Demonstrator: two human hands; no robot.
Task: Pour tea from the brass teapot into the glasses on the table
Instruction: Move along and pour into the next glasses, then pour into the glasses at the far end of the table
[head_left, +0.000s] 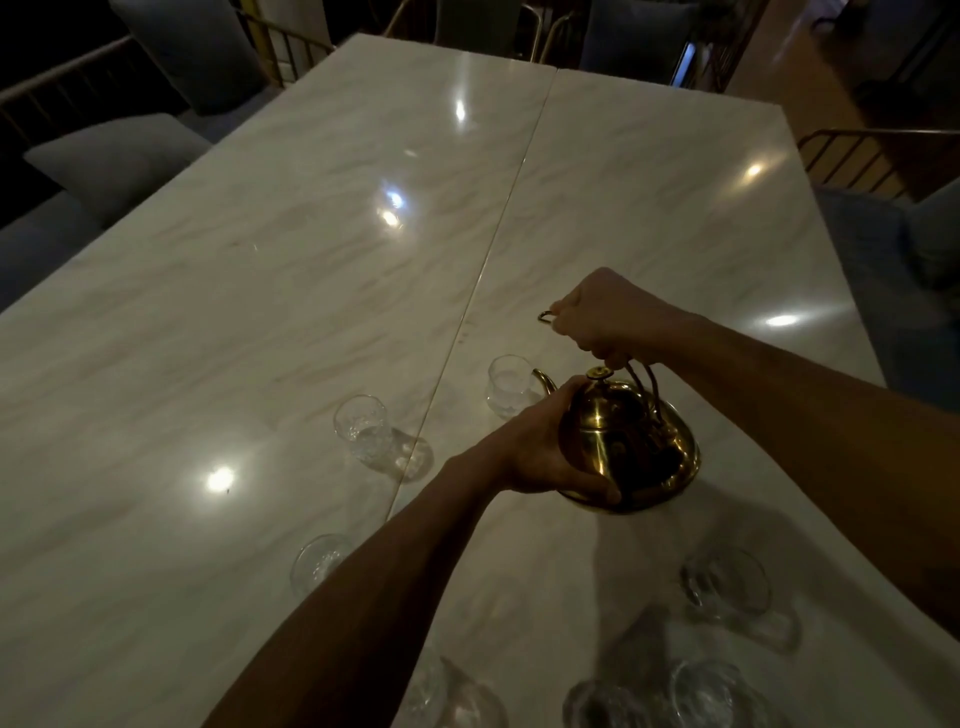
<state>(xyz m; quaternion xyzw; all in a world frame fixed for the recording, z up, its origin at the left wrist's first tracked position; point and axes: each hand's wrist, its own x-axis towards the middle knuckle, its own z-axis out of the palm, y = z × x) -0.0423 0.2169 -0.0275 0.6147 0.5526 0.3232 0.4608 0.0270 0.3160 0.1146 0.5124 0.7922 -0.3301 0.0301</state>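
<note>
A shiny brass teapot (623, 441) is on or just above the marble table (260, 312), right of centre. My right hand (602, 317) is closed around its raised handle from above. My left hand (540, 452) cups the pot's left side and base. The spout points away from me toward a clear glass (509, 384) right by its tip. A second clear glass (361, 426) stands to the left. A third (317, 561) is partly hidden by my left forearm. More glasses (727, 582) stand near me at the lower right; whether any holds tea is unclear.
A brass seam (498, 218) runs down the middle of the table. Grey cushioned seats (114, 161) with gold metal frames line the left side and far end. A blue chair (893, 249) stands to the right. Ceiling lights glare on the tabletop.
</note>
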